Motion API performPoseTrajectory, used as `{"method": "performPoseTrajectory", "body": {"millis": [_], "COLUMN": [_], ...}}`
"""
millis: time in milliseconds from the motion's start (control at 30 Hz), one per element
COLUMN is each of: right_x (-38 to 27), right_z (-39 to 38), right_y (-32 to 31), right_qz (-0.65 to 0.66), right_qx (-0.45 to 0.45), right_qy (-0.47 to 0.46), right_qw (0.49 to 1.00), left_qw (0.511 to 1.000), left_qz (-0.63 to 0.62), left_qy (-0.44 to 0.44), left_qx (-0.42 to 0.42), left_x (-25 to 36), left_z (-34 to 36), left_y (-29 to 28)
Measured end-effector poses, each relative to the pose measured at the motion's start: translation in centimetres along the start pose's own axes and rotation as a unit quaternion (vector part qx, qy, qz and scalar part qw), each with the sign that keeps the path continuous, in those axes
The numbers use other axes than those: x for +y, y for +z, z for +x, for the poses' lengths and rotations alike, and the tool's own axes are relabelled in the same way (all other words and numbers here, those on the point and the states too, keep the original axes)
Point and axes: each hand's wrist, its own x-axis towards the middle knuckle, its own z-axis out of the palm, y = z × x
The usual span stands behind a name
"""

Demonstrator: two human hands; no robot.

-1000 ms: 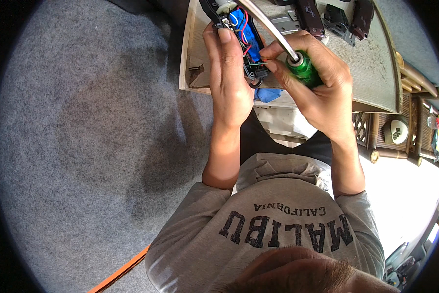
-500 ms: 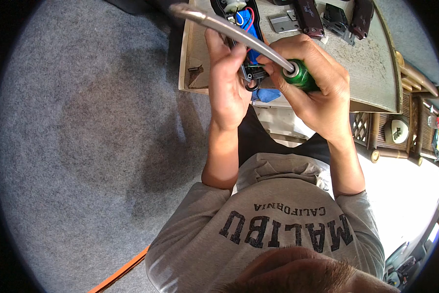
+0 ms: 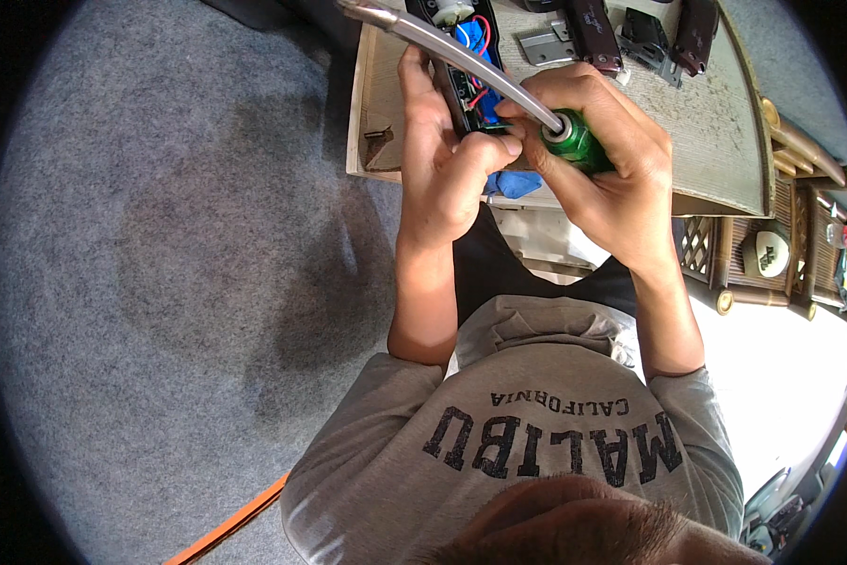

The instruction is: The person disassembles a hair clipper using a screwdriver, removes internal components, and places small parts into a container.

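Note:
My left hand (image 3: 442, 179) is closed around an opened black hair clipper (image 3: 459, 104), its thumb bent over the near end. Inside the shell lie a blue battery (image 3: 488, 105), red and white wires and a pale round part at the far end. My right hand (image 3: 621, 160) grips a screwdriver (image 3: 579, 143) by its green handle. The long metal shaft points up and left, across the clipper and close to the camera. My right fingertips and left thumb come together at the clipper's near end and hide what lies between them.
The clipper is above a worn wooden table (image 3: 715, 160). On its far side lie dark maroon casings (image 3: 594, 36), a metal plate (image 3: 546, 43) and other parts. Below the table edge is something blue (image 3: 517, 185). A bamboo seat (image 3: 800, 245) stands at the right.
My left thumb has swung right and down onto the clipper's near end, covering its black loop. More wires show inside. The screwdriver and right hand have barely moved.

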Motion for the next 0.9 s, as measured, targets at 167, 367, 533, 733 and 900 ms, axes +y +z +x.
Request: {"method": "performPoseTrajectory", "body": {"millis": [167, 367, 533, 733, 900], "right_x": [-0.2, -0.2, 0.1, 0.3, 0.5], "right_z": [0.1, -0.2, -0.2, -0.7, -1.1], "right_y": [-0.3, -0.4, -0.1, 0.0, 0.1], "right_qz": [-0.025, -0.007, -0.022, -0.037, -0.079], "right_qx": [0.01, -0.047, -0.036, -0.045, -0.047], "right_qy": [-0.003, 0.039, 0.023, 0.002, -0.024], "right_qw": [1.0, 0.998, 0.999, 0.998, 0.995], "left_qw": [0.996, 0.989, 0.98, 0.987, 0.979], "left_qz": [-0.08, -0.147, -0.196, -0.153, -0.196], "left_qy": [0.034, 0.0, -0.007, 0.021, 0.049], "left_qx": [0.023, -0.02, -0.016, 0.054, -0.036], "left_x": [-1.0, -1.3, -1.5, -1.8, -1.8], "left_z": [-0.3, -0.2, -0.1, -0.4, 0.0], "left_y": [-0.8, -2.6, -2.4, -1.7, -1.8]}}
